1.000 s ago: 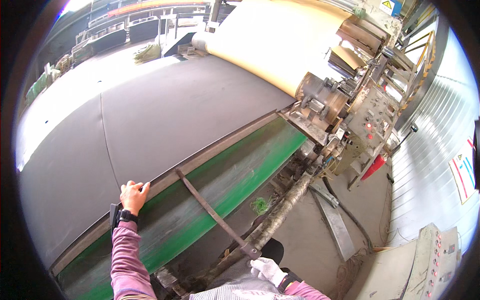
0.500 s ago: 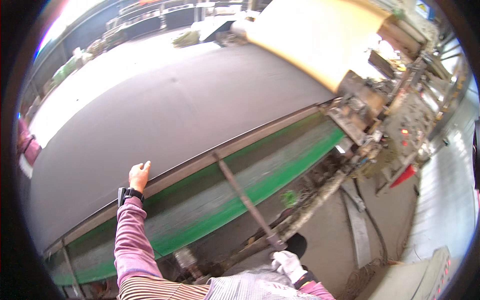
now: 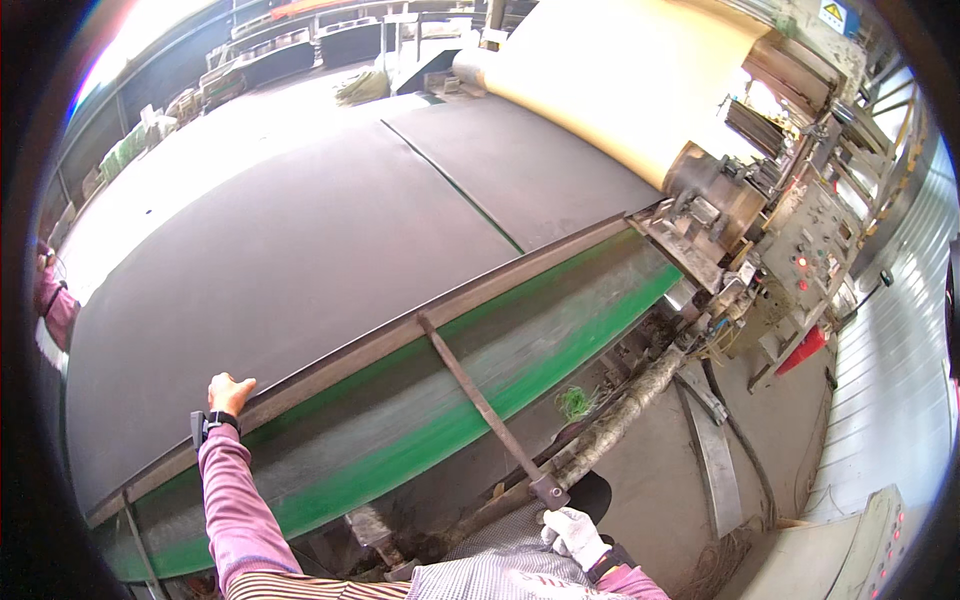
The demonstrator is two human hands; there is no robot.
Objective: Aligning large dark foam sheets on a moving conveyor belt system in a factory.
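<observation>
A large dark flat sheet [image 3: 270,250] covers the machine bed in front of me. My bare left hand [image 3: 230,393], with a black band at its wrist, is closed at the sheet's near edge; its fingertips are partly hidden. Farther along, a narrow green gap [image 3: 455,187] separates this sheet from a second dark sheet [image 3: 520,165]. Low in the picture, near my body, my right hand [image 3: 575,537] wears a white glove and is closed in a fist. What it holds, if anything, cannot be made out. It is close to the lower end of a rusty metal bar [image 3: 485,405].
Below the bed rail runs a green belt [image 3: 400,465]. A wide yellowish sheet [image 3: 620,80] slopes down to the machine at the far right, beside a control panel [image 3: 810,240] with lit buttons. Another person's sleeve [image 3: 58,310] shows at the left rim.
The green gap between the two dark sheets has come into sight. My left hand has shifted left and slightly nearer along the edge. My right hand has hardly moved.
</observation>
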